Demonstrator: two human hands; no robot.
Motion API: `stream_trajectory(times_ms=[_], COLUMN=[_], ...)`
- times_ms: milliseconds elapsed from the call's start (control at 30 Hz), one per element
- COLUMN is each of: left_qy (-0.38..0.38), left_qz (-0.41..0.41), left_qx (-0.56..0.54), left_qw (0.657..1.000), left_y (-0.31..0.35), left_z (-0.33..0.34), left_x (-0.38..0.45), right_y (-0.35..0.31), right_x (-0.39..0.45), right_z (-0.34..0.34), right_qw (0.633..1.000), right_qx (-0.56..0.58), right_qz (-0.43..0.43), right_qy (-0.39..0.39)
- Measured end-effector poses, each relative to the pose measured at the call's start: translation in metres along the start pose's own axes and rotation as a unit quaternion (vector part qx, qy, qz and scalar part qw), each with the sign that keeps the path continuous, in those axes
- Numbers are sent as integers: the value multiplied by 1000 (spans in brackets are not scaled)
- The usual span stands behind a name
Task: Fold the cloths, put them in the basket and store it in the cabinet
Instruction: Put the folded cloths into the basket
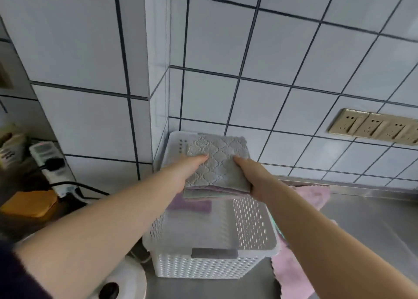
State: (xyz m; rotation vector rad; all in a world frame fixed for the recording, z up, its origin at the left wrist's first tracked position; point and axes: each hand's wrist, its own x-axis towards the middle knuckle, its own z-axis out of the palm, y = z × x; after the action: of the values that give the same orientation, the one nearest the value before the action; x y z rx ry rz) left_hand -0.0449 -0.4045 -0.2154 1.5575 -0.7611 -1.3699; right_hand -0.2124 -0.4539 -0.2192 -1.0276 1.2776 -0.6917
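A white perforated basket [203, 267] stands on the steel counter against the tiled wall corner. Above its far half I hold a stack of folded cloths [220, 160], grey quilted on top with purple and green layers beneath. My left hand [187, 170] grips the stack's left edge, thumb on top. My right hand [251, 174] grips the right edge, thumb on top as well. A purple cloth [192, 204] lies inside the basket under the stack. A pink cloth [291, 273] lies unfolded on the counter, partly under the basket's right side.
A power strip [48, 162] with a black plug and cables sits left of the basket, near a yellow object [29, 202]. A white round appliance [126, 280] stands at the bottom. Wall sockets [371, 126] are at the right. The steel counter [373, 219] extends to the right.
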Motion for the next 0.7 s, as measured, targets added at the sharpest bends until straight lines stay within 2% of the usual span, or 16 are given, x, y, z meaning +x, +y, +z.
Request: stream_trajectory(times_ms=[167,267,333,500,700], left_qy=[78,158,183,203,201], left_qz=[-12,8,14,-23,-48], left_qx=[51,123,150,233,290], left_qw=[996,980,972,951,935], left_y=[-24,-39,-46,-61,-74], left_z=[-3,-5,-5,-2,1], left_x=[50,72,84,104,120], right_y=[29,52,64,83,97], right_x=[55,89,106,117,134], right_z=[22,30,33,41,45], right_qw=[999,998,998,996,995], right_qx=[-19,-40,-33,-11,-37], right_qz=[17,27,35,75,89], right_qy=[29,38,36,37,8])
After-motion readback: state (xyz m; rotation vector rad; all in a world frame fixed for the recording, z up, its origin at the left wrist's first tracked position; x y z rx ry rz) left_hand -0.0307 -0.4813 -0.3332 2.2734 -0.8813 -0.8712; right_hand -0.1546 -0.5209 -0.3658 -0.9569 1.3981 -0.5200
